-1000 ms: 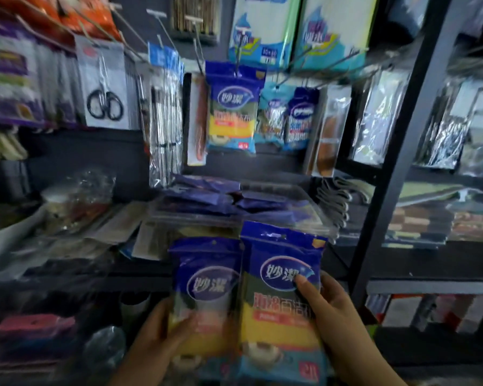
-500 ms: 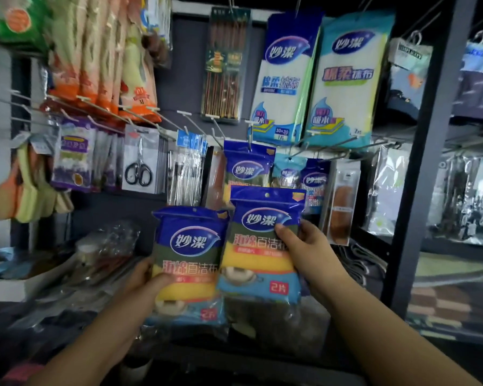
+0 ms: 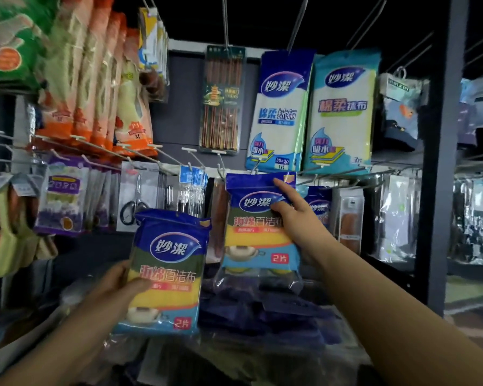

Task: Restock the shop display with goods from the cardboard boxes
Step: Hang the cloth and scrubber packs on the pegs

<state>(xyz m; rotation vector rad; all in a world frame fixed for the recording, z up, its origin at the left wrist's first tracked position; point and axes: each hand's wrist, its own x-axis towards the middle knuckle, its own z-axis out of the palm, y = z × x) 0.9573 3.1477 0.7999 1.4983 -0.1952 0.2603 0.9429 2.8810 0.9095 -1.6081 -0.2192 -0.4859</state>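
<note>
Two blue sponge-scourer packs with yellow and green pads are in my hands in front of the peg display. My right hand (image 3: 293, 218) grips one pack (image 3: 258, 227) by its right edge, index finger stretched up to the pack's top strip, which is level with a wire peg hook (image 3: 253, 169). Whether the hook passes through the pack I cannot tell. My left hand (image 3: 120, 285) holds the other pack (image 3: 166, 274) lower down by its left edge, thumb across the front. No cardboard box is in view.
Cloth packs (image 3: 313, 112), chopsticks (image 3: 222, 98) and orange glove packs (image 3: 95, 87) hang above. Scissors (image 3: 135, 199) and purple packs (image 3: 62, 196) hang on pegs at left. A dark shelf post (image 3: 435, 162) stands at right. Below, dark blue packs (image 3: 262, 307) lie on a shelf.
Both hands have risen from near the lower shelf. The right hand has carried its pack up and away to the peg row. The left pack stays lower.
</note>
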